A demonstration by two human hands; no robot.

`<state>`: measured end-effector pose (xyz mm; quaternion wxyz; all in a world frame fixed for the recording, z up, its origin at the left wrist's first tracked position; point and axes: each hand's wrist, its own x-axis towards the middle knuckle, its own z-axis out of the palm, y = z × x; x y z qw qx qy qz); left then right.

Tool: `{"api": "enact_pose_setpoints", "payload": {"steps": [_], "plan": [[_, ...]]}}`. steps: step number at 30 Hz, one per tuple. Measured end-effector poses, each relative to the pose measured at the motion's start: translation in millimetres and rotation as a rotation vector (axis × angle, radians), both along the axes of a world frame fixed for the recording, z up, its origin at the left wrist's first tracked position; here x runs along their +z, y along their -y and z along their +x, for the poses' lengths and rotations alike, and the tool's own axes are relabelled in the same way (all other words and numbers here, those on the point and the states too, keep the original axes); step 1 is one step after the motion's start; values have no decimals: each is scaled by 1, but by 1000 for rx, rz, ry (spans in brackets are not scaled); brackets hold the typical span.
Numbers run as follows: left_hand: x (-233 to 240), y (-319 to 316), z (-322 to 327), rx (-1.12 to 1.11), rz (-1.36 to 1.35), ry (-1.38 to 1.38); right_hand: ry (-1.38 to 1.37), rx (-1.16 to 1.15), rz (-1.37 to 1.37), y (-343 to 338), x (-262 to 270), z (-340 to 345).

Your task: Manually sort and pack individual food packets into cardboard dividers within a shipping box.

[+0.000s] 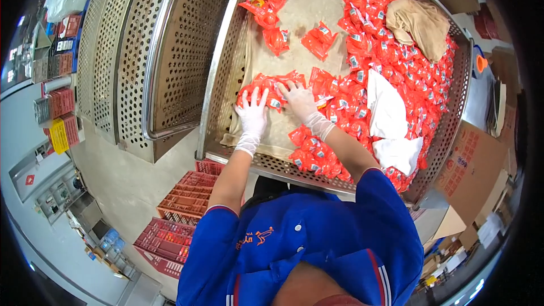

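Note:
My left hand (251, 114), in a thin white glove, lies with fingers spread over a small cluster of shiny red plastic packets (272, 83). From the right, my right hand (299, 101), gloved the same way, touches that cluster with its fingertips. What lies beneath both palms is hidden. The packets rest on a beige cloth (293, 12) lining a large perforated metal tray (219, 61). Single packets lie farther up the cloth, one (318, 40) near the middle and one (276, 41) to its left. A dense mass of red packets (357, 89) covers the tray's right side.
White cloths (384, 104) and a tan cloth (418, 25) lie on the packets. Left of the tray stand perforated metal racks (187, 51). Plastic crates (187, 195) are on the floor at lower left. A cardboard box (471, 170) is at right.

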<state>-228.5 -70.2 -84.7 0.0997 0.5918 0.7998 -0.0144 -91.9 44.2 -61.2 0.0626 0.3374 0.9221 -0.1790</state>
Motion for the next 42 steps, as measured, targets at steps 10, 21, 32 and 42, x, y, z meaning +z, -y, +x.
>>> {"api": "enact_pose_setpoints", "payload": {"steps": [10,21,32,42], "plan": [[-1,2,-1,41,4,-3,-314,291,309,-143,-10,-57],[1,1,-1,60,-12,56,-929,-663,-1614,-113,-20,-7],[112,-23,20,379,385,979,-847,-305,-377,-39,104,19],[199,-43,75,450,796,1531,-1017,-217,-5,13,156,23]]}}
